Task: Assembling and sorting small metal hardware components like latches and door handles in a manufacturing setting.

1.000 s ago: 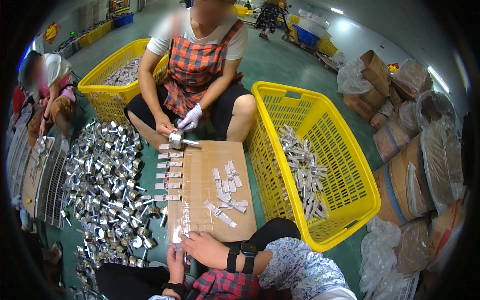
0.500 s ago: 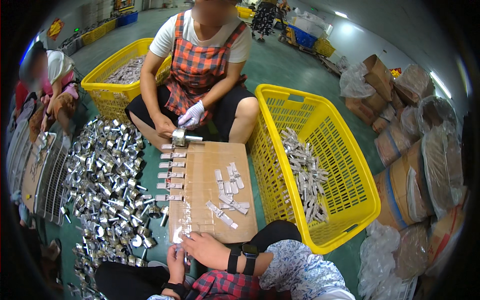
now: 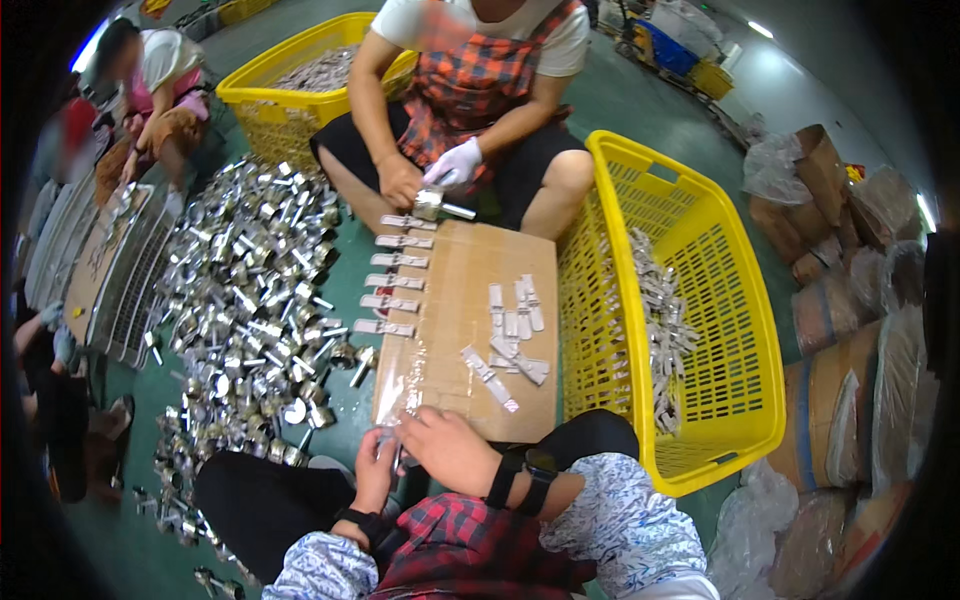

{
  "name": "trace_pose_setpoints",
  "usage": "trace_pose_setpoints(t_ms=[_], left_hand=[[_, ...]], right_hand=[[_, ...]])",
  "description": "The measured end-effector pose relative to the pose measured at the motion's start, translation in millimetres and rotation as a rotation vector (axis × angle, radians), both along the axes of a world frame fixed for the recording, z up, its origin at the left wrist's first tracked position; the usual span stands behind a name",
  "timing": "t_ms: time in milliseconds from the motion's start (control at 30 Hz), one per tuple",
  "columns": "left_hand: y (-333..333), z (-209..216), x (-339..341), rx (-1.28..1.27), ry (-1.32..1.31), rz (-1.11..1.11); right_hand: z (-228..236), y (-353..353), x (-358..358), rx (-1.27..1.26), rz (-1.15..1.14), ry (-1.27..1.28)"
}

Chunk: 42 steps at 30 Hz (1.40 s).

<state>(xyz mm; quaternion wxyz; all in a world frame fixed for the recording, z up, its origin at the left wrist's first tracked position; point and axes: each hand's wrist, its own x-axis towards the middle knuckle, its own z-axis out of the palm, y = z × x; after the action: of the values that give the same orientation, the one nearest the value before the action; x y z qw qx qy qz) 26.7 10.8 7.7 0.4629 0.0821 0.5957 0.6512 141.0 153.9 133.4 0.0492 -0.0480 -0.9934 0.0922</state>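
Both my hands meet at the near left corner of a brown cardboard sheet [image 3: 455, 380]. My left hand [image 3: 374, 472] is closed, its fingers pinched around a small shiny piece that they mostly hide. Pressed close beside it, my right hand [image 3: 448, 450] has curled fingers on the same piece. Along the sheet's left edge several flat pale clips [image 3: 398, 261] lie in a row, overhanging the edge. A loose group of similar clips [image 3: 518, 322] rests on its right half.
A heap of silvery metal parts with stems [image 3: 255, 300] covers the floor at left. At right stands a yellow basket [image 3: 690, 465] with clips inside. Opposite me, a seated co-worker's gloved hand [image 3: 455, 165] is at a round metal part [image 3: 428, 204]. Another yellow basket [image 3: 270, 100] stands behind.
The view has shifted, so the sheet, heap and baskets appear higher and farther right. My hands stay together at the sheet's near corner. The co-worker still handles the round metal part.
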Motion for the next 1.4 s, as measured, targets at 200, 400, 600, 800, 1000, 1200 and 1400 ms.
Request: trace_pose_setpoints(t_ms=[200,400,600,800,1000,1200,1400], left_hand=[[-26,-8,-8,0.003,0.011,0.024],[-24,-15,-16,0.000,0.066,-0.076],[-38,-23,-16,-0.003,0.043,-0.056],[-36,-32,-21,0.014,0.006,-0.108],[-37,-18,-26,0.063,-0.106,-0.126],[-45,-28,-31,0.087,-0.175,-0.152],[-41,-27,-33,0.016,-0.074,-0.221]], right_hand=[[2,-14,-24,-0.009,0.089,0.010],[14,-15,-31,-0.074,0.133,0.066],[41,-32,-43,-0.093,0.169,0.011],[43,-30,-40,-0.105,0.175,0.028],[40,-30,-40,-0.140,0.203,0.059],[39,-42,-41,-0.146,0.177,0.057],[44,-42,-42,-0.104,0.157,0.022]])
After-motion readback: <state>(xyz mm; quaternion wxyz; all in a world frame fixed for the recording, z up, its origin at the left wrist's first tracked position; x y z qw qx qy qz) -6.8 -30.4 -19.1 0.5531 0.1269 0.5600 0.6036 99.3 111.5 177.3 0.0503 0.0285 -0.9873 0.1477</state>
